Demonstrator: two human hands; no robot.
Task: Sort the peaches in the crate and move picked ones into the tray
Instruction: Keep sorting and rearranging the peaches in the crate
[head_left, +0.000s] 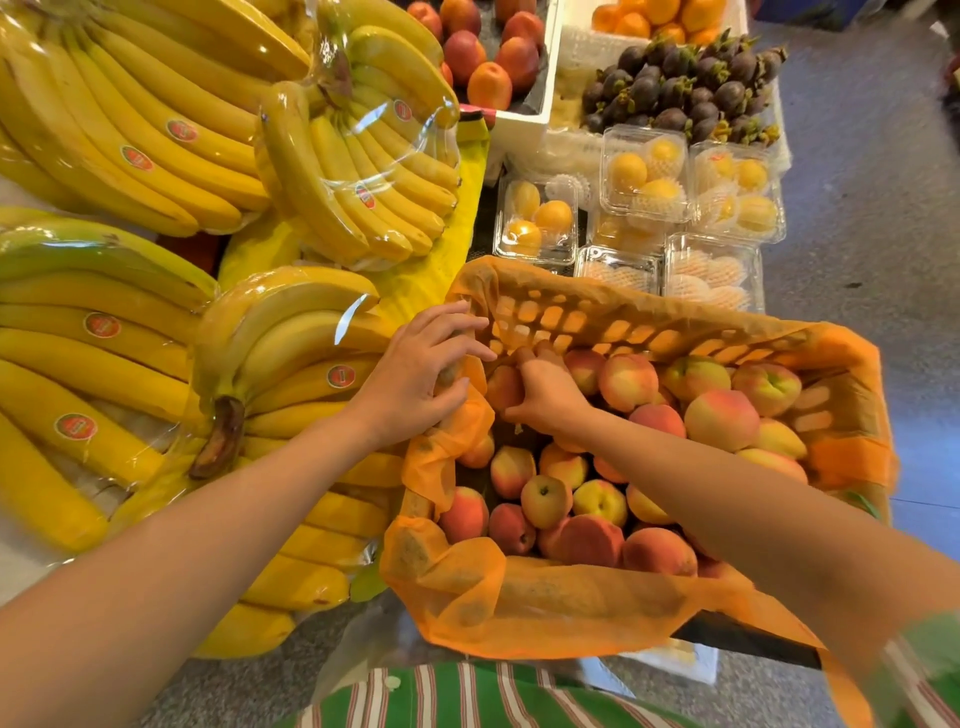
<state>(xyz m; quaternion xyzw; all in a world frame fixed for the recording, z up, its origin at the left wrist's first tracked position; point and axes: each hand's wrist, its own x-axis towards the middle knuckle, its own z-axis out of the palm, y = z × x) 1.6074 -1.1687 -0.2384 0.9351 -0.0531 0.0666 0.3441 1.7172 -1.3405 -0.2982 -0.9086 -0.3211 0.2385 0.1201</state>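
At the far-left corner of the crate (675, 340), lined w/ an orange mesh liner (467, 587) & set just right of bagged bananas (322, 171), the right hand (545, 395) reaches inside, fingers curled round a peach (501, 387) close to the wall. The left hand (421, 364) grips the liner-covered left rim, fingers over the top, thumb on the near side. The other peaches (722, 421) fill the near & right parts of the crate in a heap; clear clamshell boxes (644, 171) of yellow fruit sit just beyond the far rim.
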